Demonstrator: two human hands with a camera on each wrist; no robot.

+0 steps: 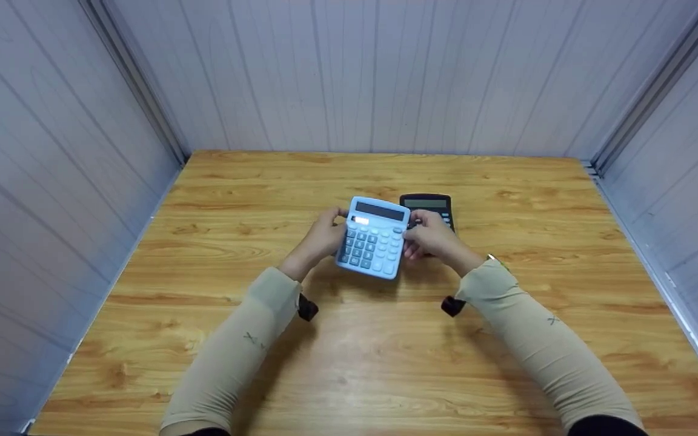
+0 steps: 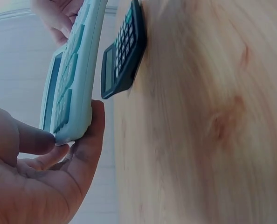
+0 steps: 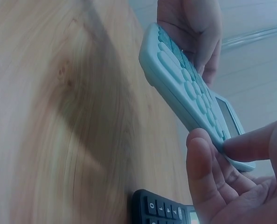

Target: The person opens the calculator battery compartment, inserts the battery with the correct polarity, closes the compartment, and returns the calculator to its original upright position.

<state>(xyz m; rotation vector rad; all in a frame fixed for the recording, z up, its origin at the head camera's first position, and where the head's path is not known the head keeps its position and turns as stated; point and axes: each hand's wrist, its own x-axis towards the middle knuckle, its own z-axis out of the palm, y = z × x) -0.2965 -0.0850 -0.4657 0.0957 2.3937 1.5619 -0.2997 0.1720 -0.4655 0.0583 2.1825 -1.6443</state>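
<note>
A light blue calculator (image 1: pixel 373 237) is held up above the table, its keys and dark display facing the head camera. My left hand (image 1: pixel 323 235) grips its left edge, thumb on the front and fingers behind, as the left wrist view shows. On the opposite edge, my right hand (image 1: pixel 432 236) pinches it between thumb (image 3: pixel 250 145) and fingers. A black calculator (image 1: pixel 426 201) lies on the table behind the right hand, which partly hides it in the head view. In the left wrist view, the black calculator (image 2: pixel 124 51) is apart from the blue one.
The wood-grain table (image 1: pixel 349 375) is bounded by pale panel walls at the back (image 1: pixel 349 72), left (image 1: pixel 40 181) and right (image 1: pixel 676 151). Small black devices (image 1: pixel 307 307) sit at both wrists.
</note>
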